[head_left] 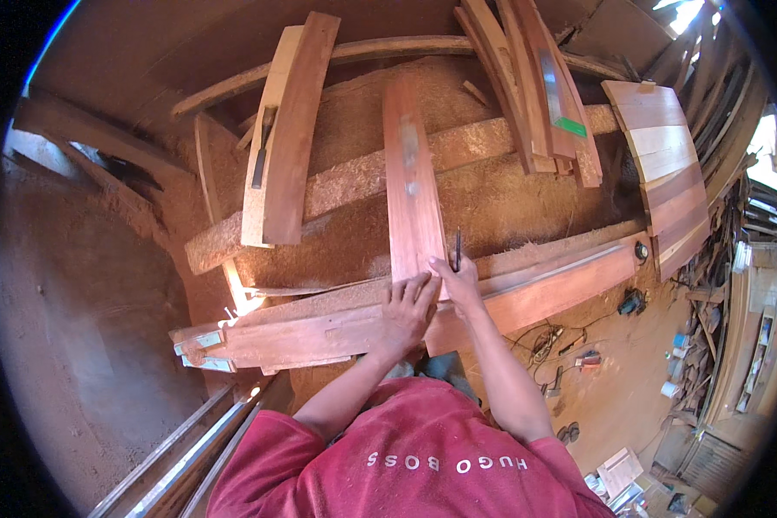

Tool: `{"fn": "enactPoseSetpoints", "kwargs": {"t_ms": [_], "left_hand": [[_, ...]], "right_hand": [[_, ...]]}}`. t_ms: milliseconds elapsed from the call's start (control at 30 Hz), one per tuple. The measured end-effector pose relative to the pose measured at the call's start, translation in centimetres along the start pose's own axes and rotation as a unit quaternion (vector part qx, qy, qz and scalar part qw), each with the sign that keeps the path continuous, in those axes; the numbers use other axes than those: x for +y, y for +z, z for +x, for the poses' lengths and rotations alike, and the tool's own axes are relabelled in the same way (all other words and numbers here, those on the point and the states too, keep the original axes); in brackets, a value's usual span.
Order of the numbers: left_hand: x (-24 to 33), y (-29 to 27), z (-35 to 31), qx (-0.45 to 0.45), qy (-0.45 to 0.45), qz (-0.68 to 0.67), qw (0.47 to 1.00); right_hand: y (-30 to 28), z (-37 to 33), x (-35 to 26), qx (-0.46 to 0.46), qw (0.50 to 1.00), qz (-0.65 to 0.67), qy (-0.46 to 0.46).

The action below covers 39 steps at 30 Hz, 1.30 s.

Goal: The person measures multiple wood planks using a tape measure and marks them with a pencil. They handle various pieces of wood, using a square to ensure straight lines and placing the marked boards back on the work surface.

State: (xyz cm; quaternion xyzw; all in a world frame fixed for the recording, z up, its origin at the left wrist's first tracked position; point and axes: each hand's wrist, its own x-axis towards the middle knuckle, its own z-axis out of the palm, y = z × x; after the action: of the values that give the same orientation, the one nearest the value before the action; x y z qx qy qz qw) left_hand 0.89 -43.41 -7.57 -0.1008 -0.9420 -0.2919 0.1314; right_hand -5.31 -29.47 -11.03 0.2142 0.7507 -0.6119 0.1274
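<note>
Centrally, I see a smooth, reddish, straight-edged wooden board (414,216) lying across a rough, dusty wooden beam (341,180); the left hand (408,309) rests flat at its near end, the right hand (461,283) seemingly closed around a slim, dark pencil (457,245).

Across the front of your red shirt (345,453) runs one line of white lettering (464,467): two short words in plain, widely spaced capitals, legible though upside down from where you look. The line bows slightly, its middle nearer your body's lower edge of view than its ends. Over on your right, any print on the small blue-and-white containers (680,341) by the wall is too small to read.
</note>
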Motion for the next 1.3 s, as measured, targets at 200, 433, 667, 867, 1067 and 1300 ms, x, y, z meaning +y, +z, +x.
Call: {"fn": "enactPoseSetpoints", "kwargs": {"t_ms": [200, 433, 667, 867, 1067, 1300], "left_hand": [[0.4, -4.0, 0.9, -0.078, 0.058, -0.150, 0.984], [-2.5, 3.2, 1.8, 0.016, -0.539, -0.536, 0.650], [4.9, 0.6, 2.0, -0.094, -0.516, -0.750, 0.403], [7.2, -5.1, 2.9, -0.052, -0.442, -0.825, 0.348], [8.4, -9.1, 3.7, -0.040, -0.554, -0.795, 0.242], [7.2, -10.5, 2.5, -0.066, -0.447, -0.870, 0.195]], "right_hand": [[-3.8, -3.8, -4.5, -0.044, 0.992, -0.118, -0.016], [-6.2, -13.6, -11.9, -0.007, 0.938, -0.346, -0.023], [-9.7, -21.2, -17.1, -0.065, 0.930, -0.356, -0.064], [-14.6, -25.1, -16.7, -0.192, 0.946, -0.064, -0.251], [-12.0, -27.8, -16.1, -0.076, 0.901, -0.031, -0.425], [-10.2, -26.9, -16.3, -0.037, 0.869, 0.002, -0.493]]}}
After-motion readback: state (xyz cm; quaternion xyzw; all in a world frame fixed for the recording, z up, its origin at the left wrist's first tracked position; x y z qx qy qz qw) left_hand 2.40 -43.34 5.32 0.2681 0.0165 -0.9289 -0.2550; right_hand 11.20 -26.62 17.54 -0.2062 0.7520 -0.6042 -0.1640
